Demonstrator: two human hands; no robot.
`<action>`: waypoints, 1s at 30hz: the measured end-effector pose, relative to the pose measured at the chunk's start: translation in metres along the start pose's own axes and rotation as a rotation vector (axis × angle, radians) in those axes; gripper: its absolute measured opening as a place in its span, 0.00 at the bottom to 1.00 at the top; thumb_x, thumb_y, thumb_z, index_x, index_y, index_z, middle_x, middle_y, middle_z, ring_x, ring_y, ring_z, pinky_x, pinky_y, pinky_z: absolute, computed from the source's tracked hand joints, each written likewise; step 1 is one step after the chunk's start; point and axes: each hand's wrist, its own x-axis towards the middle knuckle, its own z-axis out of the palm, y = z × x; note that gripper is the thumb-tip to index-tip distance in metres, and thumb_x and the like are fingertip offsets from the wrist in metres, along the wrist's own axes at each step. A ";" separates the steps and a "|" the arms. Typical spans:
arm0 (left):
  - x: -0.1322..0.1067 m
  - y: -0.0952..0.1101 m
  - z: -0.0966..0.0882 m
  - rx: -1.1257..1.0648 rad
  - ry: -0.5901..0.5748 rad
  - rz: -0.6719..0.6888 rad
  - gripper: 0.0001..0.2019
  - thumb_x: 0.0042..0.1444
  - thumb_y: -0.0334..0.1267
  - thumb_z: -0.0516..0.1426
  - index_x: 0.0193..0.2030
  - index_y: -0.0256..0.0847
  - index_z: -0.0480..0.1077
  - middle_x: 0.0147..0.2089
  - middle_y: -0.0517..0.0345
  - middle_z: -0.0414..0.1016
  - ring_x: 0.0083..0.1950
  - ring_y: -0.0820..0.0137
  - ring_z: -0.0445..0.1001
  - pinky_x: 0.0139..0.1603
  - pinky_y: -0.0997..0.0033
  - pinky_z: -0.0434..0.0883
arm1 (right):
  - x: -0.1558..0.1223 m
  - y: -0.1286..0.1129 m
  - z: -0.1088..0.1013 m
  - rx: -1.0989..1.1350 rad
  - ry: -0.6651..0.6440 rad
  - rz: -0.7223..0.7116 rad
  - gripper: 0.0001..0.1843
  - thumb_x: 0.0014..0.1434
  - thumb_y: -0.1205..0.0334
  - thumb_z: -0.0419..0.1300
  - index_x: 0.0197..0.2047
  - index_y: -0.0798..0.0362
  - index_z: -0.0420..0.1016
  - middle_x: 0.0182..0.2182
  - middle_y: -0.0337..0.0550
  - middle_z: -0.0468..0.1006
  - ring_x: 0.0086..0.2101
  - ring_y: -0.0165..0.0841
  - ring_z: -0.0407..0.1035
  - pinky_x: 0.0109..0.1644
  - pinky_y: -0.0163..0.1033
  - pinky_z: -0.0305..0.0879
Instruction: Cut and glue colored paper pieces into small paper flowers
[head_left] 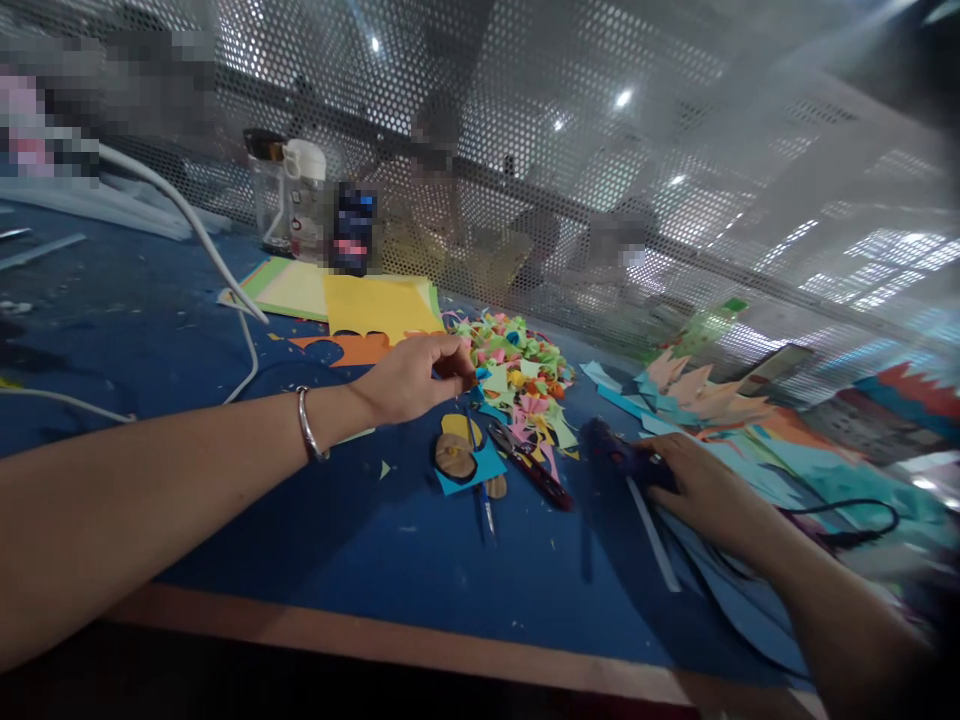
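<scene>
My left hand point(409, 378), a silver bangle on its wrist, is closed in a pinch on a small blue paper piece point(481, 374) beside the heap of colourful paper scraps point(517, 350). My right hand point(701, 485) wraps round a dark glue gun point(619, 452), somewhat blurred; a pale glue stick point(654, 540) slants down below it. Between the hands lie dark red-handled scissors point(532, 465), a blue paper square point(489, 465), a round wooden piece point(454, 456) on top of it, and a thin pointed tool point(487, 515) partly hidden under the paper.
Yellow paper sheets point(375, 303) and an orange cut-out strip point(360, 349) lie behind my left hand. Two bottles point(306, 205) and a phone point(355, 230) stand at the back. A white cable point(187, 212) crosses the left. Layered paper shapes point(697, 395) fill the right, before a perforated metal screen point(480, 160).
</scene>
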 end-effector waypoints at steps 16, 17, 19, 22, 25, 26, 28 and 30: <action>0.000 -0.002 0.001 -0.046 0.042 -0.038 0.02 0.51 0.30 0.58 0.33 0.38 0.68 0.30 0.62 0.73 0.31 0.77 0.69 0.34 0.76 0.67 | 0.077 -0.177 -0.039 0.324 -0.052 -0.350 0.10 0.66 0.64 0.53 0.42 0.53 0.76 0.37 0.47 0.80 0.38 0.37 0.74 0.43 0.42 0.69; 0.001 -0.003 0.001 -0.041 0.045 -0.038 0.02 0.51 0.31 0.58 0.33 0.38 0.68 0.30 0.62 0.73 0.31 0.77 0.69 0.35 0.76 0.67 | 0.081 -0.180 -0.035 0.328 -0.060 -0.373 0.09 0.67 0.64 0.54 0.42 0.53 0.76 0.37 0.47 0.80 0.39 0.38 0.73 0.44 0.43 0.68; 0.002 -0.005 0.001 -0.042 0.050 -0.031 0.03 0.51 0.31 0.58 0.33 0.38 0.68 0.30 0.61 0.73 0.32 0.76 0.70 0.36 0.75 0.67 | 0.086 -0.185 -0.029 0.326 -0.083 -0.400 0.09 0.67 0.63 0.54 0.41 0.53 0.76 0.37 0.47 0.79 0.39 0.38 0.73 0.45 0.43 0.68; 0.003 -0.009 0.003 -0.060 0.049 -0.019 0.03 0.51 0.29 0.58 0.33 0.38 0.68 0.30 0.60 0.73 0.31 0.76 0.70 0.36 0.73 0.68 | 0.089 -0.188 -0.021 0.325 -0.105 -0.417 0.08 0.67 0.63 0.54 0.40 0.53 0.74 0.37 0.48 0.78 0.40 0.38 0.72 0.45 0.43 0.67; 0.004 -0.010 0.004 -0.061 0.047 -0.019 0.03 0.51 0.29 0.57 0.33 0.38 0.67 0.30 0.60 0.73 0.31 0.75 0.70 0.36 0.72 0.68 | 0.089 -0.188 -0.018 0.333 -0.099 -0.426 0.08 0.68 0.63 0.53 0.41 0.53 0.74 0.38 0.48 0.77 0.41 0.39 0.71 0.45 0.44 0.67; 0.004 -0.010 0.004 -0.058 0.047 -0.018 0.02 0.51 0.29 0.57 0.33 0.38 0.67 0.30 0.60 0.73 0.31 0.75 0.70 0.36 0.72 0.68 | 0.089 -0.187 -0.017 0.337 -0.099 -0.428 0.09 0.68 0.63 0.53 0.41 0.53 0.74 0.38 0.48 0.77 0.41 0.39 0.71 0.46 0.44 0.67; 0.004 -0.010 0.004 -0.056 0.048 -0.020 0.02 0.51 0.29 0.57 0.32 0.38 0.67 0.30 0.61 0.72 0.31 0.76 0.70 0.36 0.73 0.68 | 0.090 -0.188 -0.017 0.349 -0.100 -0.436 0.09 0.68 0.63 0.52 0.42 0.53 0.73 0.38 0.49 0.77 0.42 0.39 0.71 0.46 0.44 0.67; 0.004 -0.009 0.004 -0.060 0.045 -0.025 0.03 0.51 0.29 0.58 0.32 0.38 0.67 0.30 0.61 0.72 0.32 0.76 0.69 0.36 0.74 0.68 | 0.089 -0.188 -0.018 0.363 -0.092 -0.446 0.09 0.68 0.64 0.52 0.42 0.53 0.73 0.39 0.49 0.76 0.41 0.39 0.71 0.44 0.44 0.68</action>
